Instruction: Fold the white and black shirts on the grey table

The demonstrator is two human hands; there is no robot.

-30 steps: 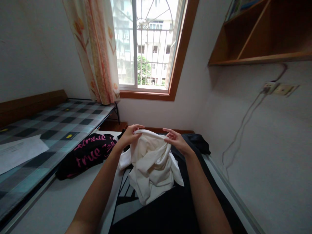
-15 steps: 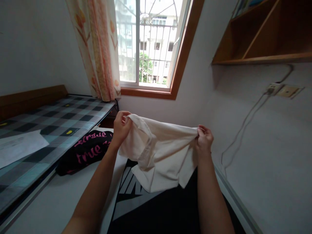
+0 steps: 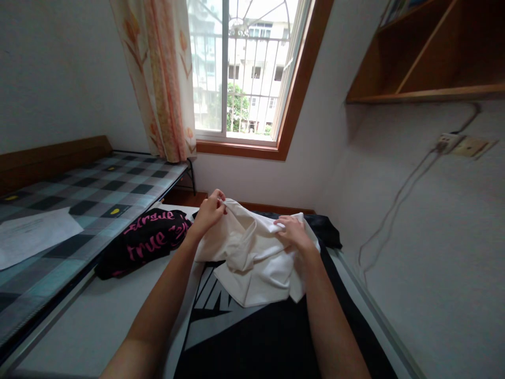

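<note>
A cream-white cloth (image 3: 256,263), rumpled and folded over itself, lies on a black and grey printed fabric (image 3: 268,337). My left hand (image 3: 212,210) pinches the cloth's upper left corner, slightly raised. Over the cloth's upper right part rests my right hand (image 3: 292,230), its fingers spread and touching the fabric. Part of the cloth is hidden under my right hand and forearm.
On the left, a black bundle with pink lettering (image 3: 145,242) lies beside a checked bed (image 3: 130,181) holding a white paper (image 3: 35,234). A wall shelf (image 3: 426,95) and a cable (image 3: 394,205) are at the right. Behind stand a curtain (image 3: 169,79) and window.
The cloth, held stretched up between both hands before, has come down onto the black fabric. My right hand has moved left and let go of its corner; my left hand has moved slightly right.
</note>
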